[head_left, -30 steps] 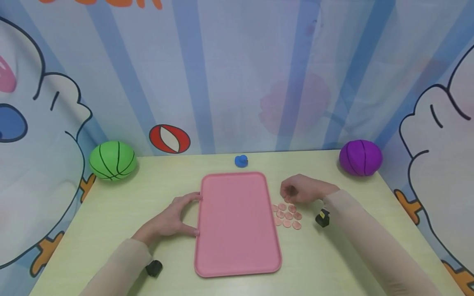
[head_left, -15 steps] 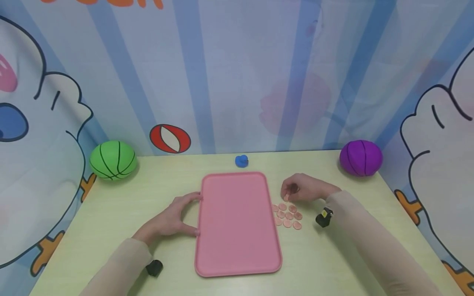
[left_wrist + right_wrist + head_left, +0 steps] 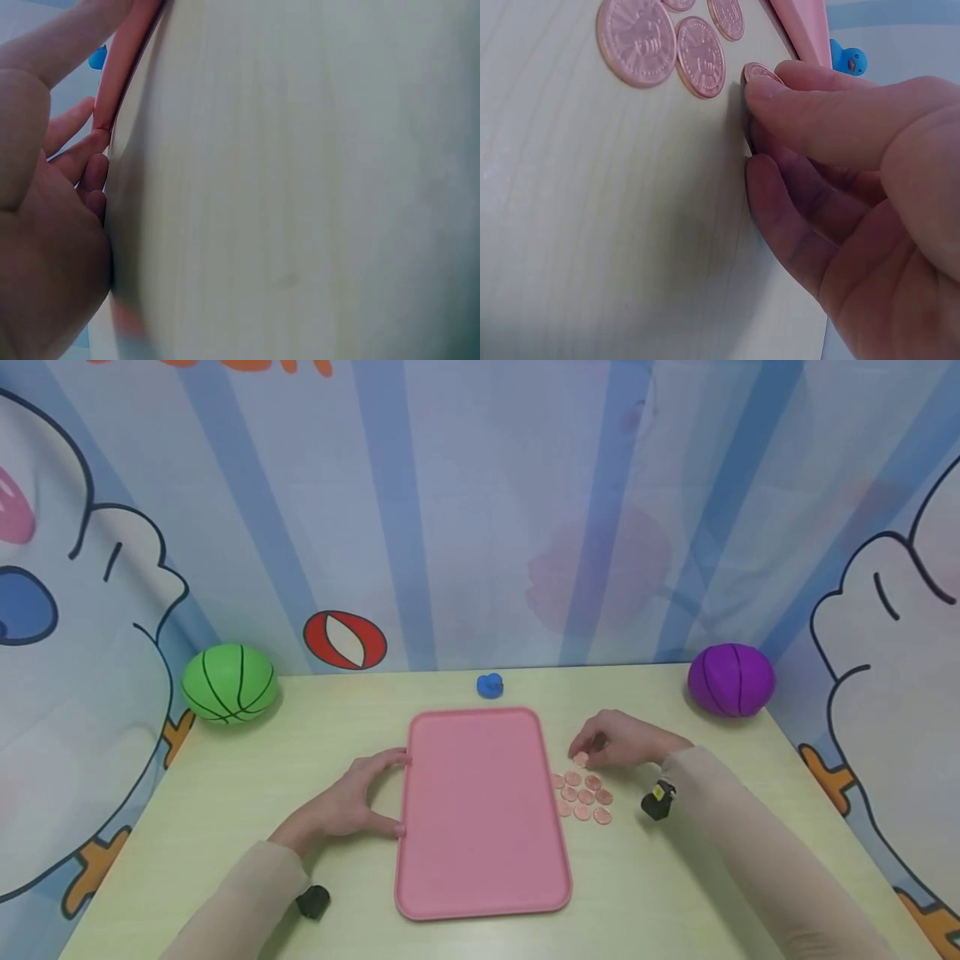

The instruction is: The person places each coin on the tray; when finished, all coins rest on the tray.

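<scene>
A pink rectangular tray (image 3: 480,814) lies flat on the table. My left hand (image 3: 343,799) rests at the tray's left edge, thumb and fingers spread wide apart and touching the rim. In the left wrist view, fingertips of the left hand (image 3: 56,225) meet the tray's side. To the right of the tray my right hand (image 3: 622,739) pinches a copper-coloured coin (image 3: 581,760) between thumb and fingers. That coin (image 3: 757,70) appears slightly tilted at the thumb tip in the right wrist view. Several more copper coins (image 3: 586,797) lie flat just in front of this hand, close to the tray's right edge.
A small blue rubber duck (image 3: 491,685) stands behind the tray. At the back left sits a green ball (image 3: 229,685), and a purple ball (image 3: 731,680) is at the back right. A striped cartoon cloth (image 3: 487,527) walls off the rear.
The coin under my right fingers has come into fuller view as the fingers shifted very slightly up and away. My left hand and the tray have stayed put.
</scene>
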Motion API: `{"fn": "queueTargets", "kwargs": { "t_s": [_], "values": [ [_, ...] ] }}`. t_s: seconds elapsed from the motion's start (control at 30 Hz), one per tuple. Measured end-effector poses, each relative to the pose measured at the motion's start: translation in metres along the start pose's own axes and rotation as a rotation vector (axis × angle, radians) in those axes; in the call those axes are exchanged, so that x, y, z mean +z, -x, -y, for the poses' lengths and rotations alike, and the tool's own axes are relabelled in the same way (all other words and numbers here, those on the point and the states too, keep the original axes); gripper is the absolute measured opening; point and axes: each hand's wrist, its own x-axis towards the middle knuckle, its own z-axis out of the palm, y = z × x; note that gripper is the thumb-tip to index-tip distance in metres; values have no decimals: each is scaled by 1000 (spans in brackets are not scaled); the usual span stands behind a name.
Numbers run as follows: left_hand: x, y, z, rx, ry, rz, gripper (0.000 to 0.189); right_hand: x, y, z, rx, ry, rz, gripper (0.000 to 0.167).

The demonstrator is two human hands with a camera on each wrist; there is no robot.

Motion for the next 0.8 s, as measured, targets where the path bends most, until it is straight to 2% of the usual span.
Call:
{"fn": "queueTargets", "kwargs": {
  "t_s": [0.2, 0.47, 0.8],
  "values": [
    [0, 0, 1, -9, 0, -1, 102, 0, 1, 0, 16, -12, 6, 26],
    [1, 0, 2, -17, -7, -3, 102, 1, -1, -3, 1, 40, -7, 25],
    [0, 0, 2, -30, -13, 5, 106, 0, -4, 6, 55, 26, -63, 22]
  ]
}}
